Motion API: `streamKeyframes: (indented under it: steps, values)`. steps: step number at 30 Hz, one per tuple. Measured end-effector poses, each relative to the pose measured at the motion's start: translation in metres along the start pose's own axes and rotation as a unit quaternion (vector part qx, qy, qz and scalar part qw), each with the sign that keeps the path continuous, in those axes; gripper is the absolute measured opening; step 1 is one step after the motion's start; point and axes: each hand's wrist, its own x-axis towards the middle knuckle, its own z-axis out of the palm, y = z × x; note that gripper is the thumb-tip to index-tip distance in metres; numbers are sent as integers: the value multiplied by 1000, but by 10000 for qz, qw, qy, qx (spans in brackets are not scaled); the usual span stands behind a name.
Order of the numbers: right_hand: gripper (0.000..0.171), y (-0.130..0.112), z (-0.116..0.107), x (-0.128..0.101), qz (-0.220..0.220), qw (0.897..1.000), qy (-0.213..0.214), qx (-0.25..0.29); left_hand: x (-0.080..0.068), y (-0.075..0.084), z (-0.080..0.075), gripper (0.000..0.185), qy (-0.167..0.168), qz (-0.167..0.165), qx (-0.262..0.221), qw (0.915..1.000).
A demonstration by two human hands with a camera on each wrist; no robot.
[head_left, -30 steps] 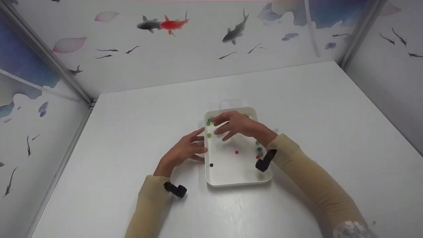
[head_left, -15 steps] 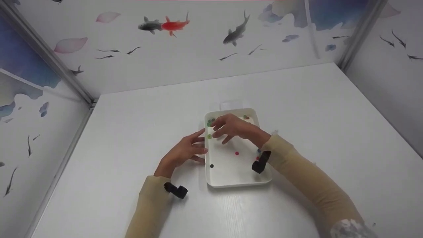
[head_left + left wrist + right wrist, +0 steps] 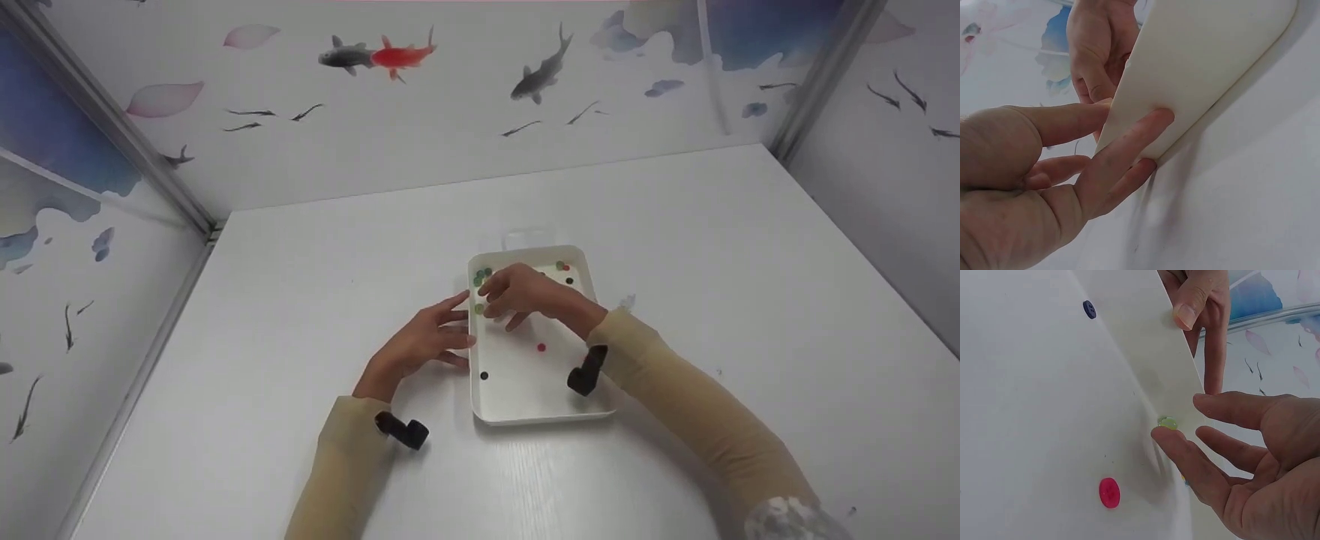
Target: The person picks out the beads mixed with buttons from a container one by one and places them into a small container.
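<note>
A shallow white tray [image 3: 536, 401] with several small buttons in it lies on the table. My left hand [image 3: 420, 341] grips its left wall, the thumb over the rim and other fingers on the outer face [image 3: 1196, 62]. Over the tray's upper left part is my right hand [image 3: 521, 292], its fingers loosely bent. In the right wrist view, one of its fingertips touches or nearly touches a yellow-green button [image 3: 1168, 422] by the wall; the thumb is apart from it. A red button [image 3: 1109, 493] and a dark blue button [image 3: 1089, 309] lie on the tray floor. More coloured pieces are partly hidden under the fingers.
Green buttons [image 3: 480, 276] cluster in the tray's far left corner. Others, including a dark button [image 3: 570, 281], lie at the far right. A clear plastic container [image 3: 527, 239] stands behind the tray. Something transparent [image 3: 628, 302] is beside its right edge. Printed panels [image 3: 450, 135] enclose the table.
My right hand has shifted slightly nearer me, its fingers drawing closer together by the left wall. Buttons at the far right have come into sight. The left hand stays on the tray.
</note>
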Motion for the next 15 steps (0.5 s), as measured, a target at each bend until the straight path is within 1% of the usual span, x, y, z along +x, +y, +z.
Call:
streamKeyframes:
  steps: [7,15]
  values:
    - [46,-3,4,-1,-17,9998,27,-205,-1,2,2,84,49,-42,7,10000]
    - [44,-1,5,5,-15,9999,38,-116,-2,1,2,83,122,-87,89,9998]
